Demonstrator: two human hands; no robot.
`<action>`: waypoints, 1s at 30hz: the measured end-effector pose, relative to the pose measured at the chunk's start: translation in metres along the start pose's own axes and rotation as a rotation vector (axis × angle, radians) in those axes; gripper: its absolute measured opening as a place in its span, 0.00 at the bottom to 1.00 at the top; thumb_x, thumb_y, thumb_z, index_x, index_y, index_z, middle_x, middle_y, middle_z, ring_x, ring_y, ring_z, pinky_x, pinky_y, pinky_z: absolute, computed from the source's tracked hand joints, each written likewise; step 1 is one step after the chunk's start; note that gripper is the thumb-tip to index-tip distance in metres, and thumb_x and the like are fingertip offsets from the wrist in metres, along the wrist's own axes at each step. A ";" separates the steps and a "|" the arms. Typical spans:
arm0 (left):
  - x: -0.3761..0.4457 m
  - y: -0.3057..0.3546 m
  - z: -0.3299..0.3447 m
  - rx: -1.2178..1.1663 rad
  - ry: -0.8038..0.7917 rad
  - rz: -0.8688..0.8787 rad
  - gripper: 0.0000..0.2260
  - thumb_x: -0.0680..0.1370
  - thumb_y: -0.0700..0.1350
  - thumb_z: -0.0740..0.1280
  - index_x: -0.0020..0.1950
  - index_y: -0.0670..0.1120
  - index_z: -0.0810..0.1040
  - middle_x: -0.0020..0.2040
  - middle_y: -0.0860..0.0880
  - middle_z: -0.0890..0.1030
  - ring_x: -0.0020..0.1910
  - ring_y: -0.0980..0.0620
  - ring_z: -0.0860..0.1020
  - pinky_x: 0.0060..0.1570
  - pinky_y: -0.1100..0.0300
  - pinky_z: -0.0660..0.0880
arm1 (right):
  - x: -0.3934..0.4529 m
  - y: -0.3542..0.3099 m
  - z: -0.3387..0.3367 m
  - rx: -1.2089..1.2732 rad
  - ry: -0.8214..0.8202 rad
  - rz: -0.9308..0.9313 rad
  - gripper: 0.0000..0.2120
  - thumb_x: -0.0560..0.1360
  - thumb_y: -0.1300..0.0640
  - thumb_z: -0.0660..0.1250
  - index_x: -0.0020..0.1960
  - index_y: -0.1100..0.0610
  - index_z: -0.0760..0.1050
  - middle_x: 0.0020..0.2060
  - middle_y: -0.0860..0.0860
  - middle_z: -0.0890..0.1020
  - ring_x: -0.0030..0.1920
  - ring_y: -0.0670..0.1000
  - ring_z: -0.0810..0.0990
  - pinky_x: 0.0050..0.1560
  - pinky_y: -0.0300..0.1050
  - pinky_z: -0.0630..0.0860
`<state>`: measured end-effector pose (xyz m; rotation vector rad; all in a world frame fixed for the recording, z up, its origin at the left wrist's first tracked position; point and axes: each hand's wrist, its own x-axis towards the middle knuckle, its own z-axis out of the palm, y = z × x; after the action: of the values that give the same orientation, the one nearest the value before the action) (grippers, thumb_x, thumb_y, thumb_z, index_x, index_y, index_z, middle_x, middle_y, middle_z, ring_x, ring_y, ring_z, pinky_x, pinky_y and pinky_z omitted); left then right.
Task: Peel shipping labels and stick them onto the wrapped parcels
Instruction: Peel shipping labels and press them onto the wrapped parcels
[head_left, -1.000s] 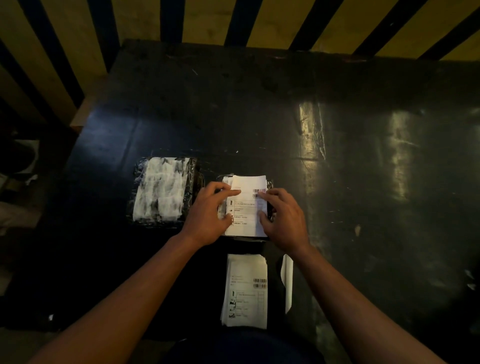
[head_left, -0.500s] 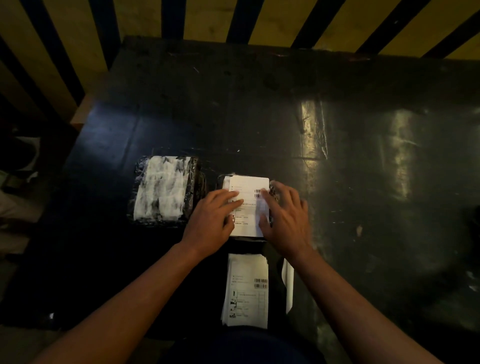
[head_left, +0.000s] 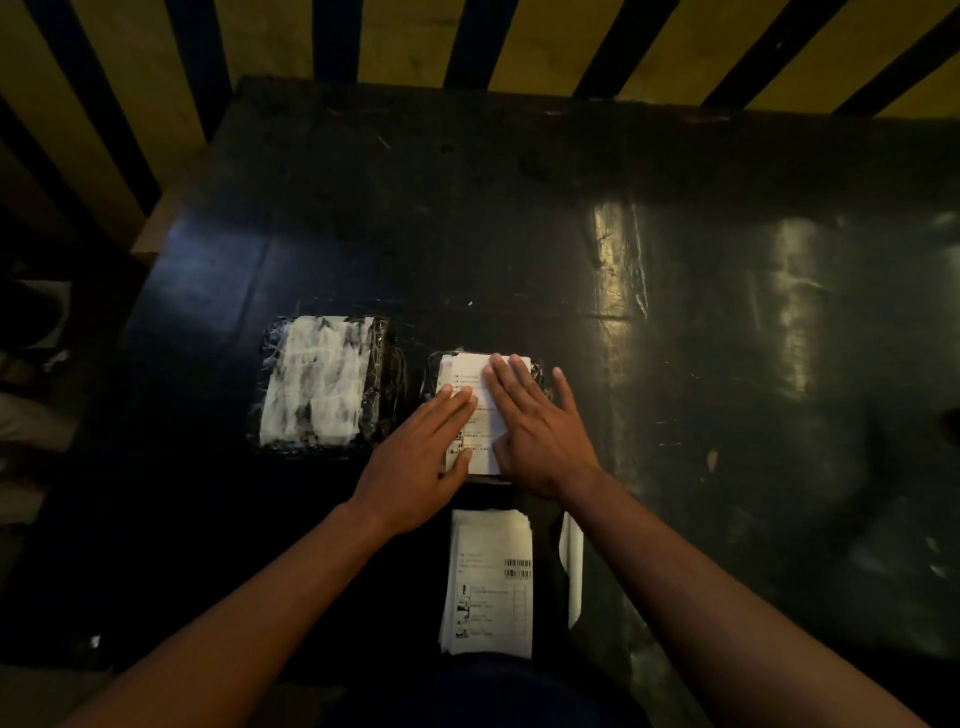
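A white shipping label (head_left: 480, 421) lies on top of a dark wrapped parcel (head_left: 540, 371) near the table's middle. My left hand (head_left: 421, 457) lies flat with straight fingers on the label's left half. My right hand (head_left: 540, 431) presses flat on its right half, fingers spread and reaching the label's far edge. The parcel is mostly hidden under the label and my hands. Left of it sits a second parcel (head_left: 322, 384), wrapped in clear film with white showing through. A stack of printed labels (head_left: 491, 582) rests at the near edge, between my forearms.
The dark, glossy table (head_left: 727, 338) stretches far to the right and back. A narrow white backing strip (head_left: 571, 566) lies right of the label stack. Yellow and black striped flooring (head_left: 363, 36) shows beyond the table's far edge.
Both hands have gone from curled fingertips at the label's sides to lying flat on it. My right hand slid forward over the label's upper right part.
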<state>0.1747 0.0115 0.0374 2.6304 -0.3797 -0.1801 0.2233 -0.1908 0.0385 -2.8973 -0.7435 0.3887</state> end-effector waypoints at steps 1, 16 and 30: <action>0.000 -0.001 0.000 -0.001 -0.003 0.002 0.28 0.84 0.53 0.62 0.83 0.52 0.58 0.83 0.56 0.56 0.81 0.62 0.48 0.75 0.61 0.55 | 0.000 0.001 -0.001 0.007 0.002 0.032 0.42 0.73 0.38 0.38 0.83 0.53 0.37 0.82 0.50 0.39 0.82 0.52 0.36 0.80 0.63 0.37; -0.002 -0.002 0.003 -0.011 0.008 -0.011 0.29 0.83 0.56 0.58 0.84 0.53 0.56 0.84 0.57 0.55 0.82 0.61 0.48 0.75 0.55 0.67 | -0.019 0.001 0.003 0.069 0.061 -0.007 0.34 0.79 0.43 0.48 0.84 0.48 0.44 0.82 0.45 0.44 0.82 0.52 0.38 0.80 0.67 0.41; 0.000 0.000 0.006 -0.012 0.006 -0.026 0.29 0.84 0.53 0.60 0.84 0.53 0.55 0.84 0.58 0.54 0.82 0.61 0.47 0.72 0.53 0.71 | -0.035 0.009 0.002 0.061 0.124 0.153 0.33 0.80 0.40 0.50 0.82 0.50 0.56 0.82 0.46 0.54 0.82 0.52 0.41 0.79 0.63 0.39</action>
<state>0.1731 0.0088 0.0318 2.6242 -0.3420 -0.1822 0.1973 -0.2158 0.0423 -2.8973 -0.4853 0.2389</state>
